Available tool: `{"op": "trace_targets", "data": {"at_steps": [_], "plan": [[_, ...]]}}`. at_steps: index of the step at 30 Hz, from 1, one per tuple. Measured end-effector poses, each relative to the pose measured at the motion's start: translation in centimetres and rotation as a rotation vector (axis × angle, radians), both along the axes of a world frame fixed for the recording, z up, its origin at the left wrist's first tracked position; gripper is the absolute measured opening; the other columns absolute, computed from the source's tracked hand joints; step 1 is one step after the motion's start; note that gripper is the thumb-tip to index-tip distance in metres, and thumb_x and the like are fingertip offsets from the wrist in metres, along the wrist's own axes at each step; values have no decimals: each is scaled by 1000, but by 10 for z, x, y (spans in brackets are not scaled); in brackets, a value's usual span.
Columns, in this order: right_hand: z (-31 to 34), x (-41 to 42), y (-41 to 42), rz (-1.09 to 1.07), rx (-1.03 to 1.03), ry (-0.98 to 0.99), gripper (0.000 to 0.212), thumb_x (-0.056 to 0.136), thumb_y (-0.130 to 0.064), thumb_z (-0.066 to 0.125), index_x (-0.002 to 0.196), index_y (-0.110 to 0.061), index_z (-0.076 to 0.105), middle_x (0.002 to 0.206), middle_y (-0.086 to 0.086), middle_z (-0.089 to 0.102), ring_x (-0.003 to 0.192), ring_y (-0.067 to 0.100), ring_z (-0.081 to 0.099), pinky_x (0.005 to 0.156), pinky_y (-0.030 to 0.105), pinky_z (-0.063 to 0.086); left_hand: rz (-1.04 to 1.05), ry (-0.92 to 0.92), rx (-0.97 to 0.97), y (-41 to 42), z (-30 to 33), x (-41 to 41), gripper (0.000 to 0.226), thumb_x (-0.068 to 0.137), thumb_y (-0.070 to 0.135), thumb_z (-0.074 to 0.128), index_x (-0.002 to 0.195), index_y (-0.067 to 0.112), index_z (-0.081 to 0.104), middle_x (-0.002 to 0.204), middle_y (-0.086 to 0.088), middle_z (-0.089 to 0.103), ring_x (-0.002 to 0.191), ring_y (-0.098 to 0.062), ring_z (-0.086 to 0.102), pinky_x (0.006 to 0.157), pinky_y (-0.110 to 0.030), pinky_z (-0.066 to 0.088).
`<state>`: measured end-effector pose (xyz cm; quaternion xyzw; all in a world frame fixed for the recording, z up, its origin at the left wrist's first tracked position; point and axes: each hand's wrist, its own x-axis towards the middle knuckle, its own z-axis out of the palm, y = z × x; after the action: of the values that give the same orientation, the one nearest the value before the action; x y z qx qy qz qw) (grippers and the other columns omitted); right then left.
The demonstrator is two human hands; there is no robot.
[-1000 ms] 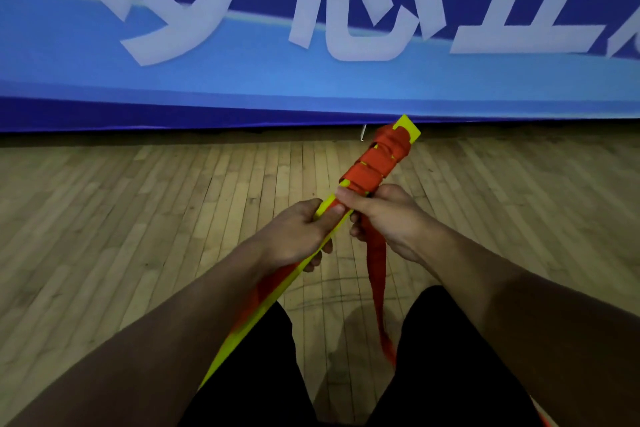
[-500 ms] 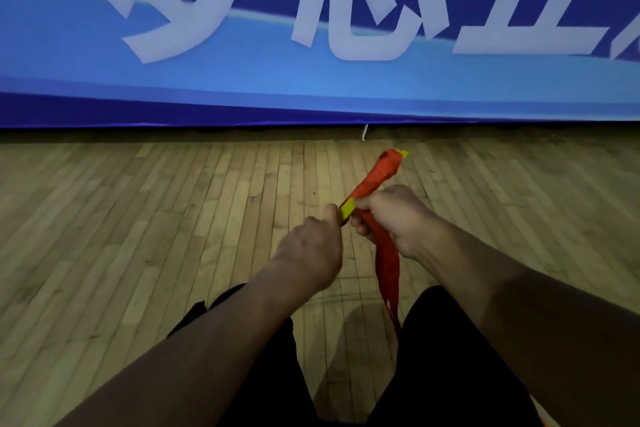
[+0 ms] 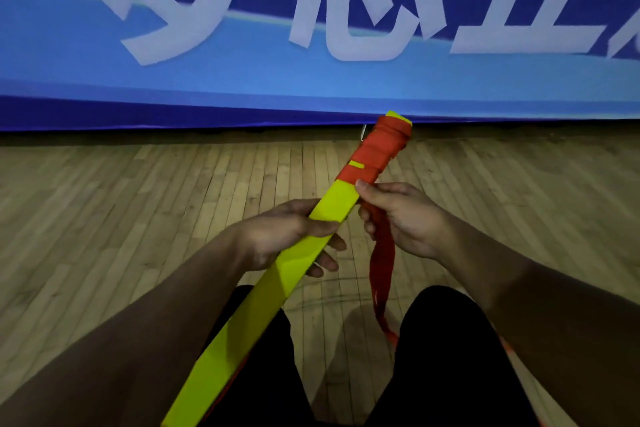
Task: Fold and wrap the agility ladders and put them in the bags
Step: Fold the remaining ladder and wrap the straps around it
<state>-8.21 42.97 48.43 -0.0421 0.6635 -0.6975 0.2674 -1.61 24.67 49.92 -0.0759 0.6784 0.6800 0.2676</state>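
The agility ladder (image 3: 277, 284) is a stack of flat yellow rungs held as one long bar, slanting from the lower left up to the far right. Its far end is bound with several turns of red strap (image 3: 375, 154). My left hand (image 3: 277, 236) grips the yellow bar at its middle. My right hand (image 3: 401, 218) pinches the strap right below the wound part, thumb on the bar. The loose strap tail (image 3: 381, 270) hangs from that hand down between my knees.
I sit on a wooden plank floor (image 3: 121, 218), my legs in black shorts (image 3: 450, 357) at the bottom. A blue banner (image 3: 242, 87) with large white characters stands across the far side, close behind the ladder's tip.
The bundle has rolled about its long axis, from edge-on to its broad yellow face up. My left hand re-gripped it and the red wrapping sits one turn further down.
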Motion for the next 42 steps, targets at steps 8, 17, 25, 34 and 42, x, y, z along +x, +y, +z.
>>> {"op": "trace_targets", "data": {"at_steps": [8,17,25,34,42], "plan": [[-2,8,-26,-124,367,132,41,92,-54,61,80,-16,70,57,-2,60,44,10,55,45,22,43,-73,301,-1168,58,-25,-3,75,97,24,57,152,27,5,126,-13,45,113,-29,54,94,-44,52],[1,4,6,121,-49,-75,33,83,-47,63,84,-14,68,66,2,56,55,13,53,57,27,45,-7,-70,-63,4,-2,2,51,90,50,57,126,13,60,103,-7,72,89,-27,72,78,-42,59],[-7,4,-4,8,300,44,41,91,-50,64,87,-10,71,62,1,63,51,14,61,52,27,48,14,205,-581,30,-19,-6,32,101,48,43,112,19,51,86,-8,63,61,-18,60,53,-32,54],[-4,8,-11,-70,300,-54,38,89,-49,66,82,-11,70,62,3,61,49,13,56,49,24,46,-179,415,-1228,43,-43,3,71,103,48,29,156,24,-12,136,-18,37,120,-36,46,100,-45,41],[-3,8,-7,-5,-32,-1,18,96,-25,62,84,-11,64,58,-1,48,46,11,44,50,27,37,104,170,-241,0,-21,-1,57,81,53,71,129,30,52,116,-3,66,104,-22,66,91,-46,55]]}}
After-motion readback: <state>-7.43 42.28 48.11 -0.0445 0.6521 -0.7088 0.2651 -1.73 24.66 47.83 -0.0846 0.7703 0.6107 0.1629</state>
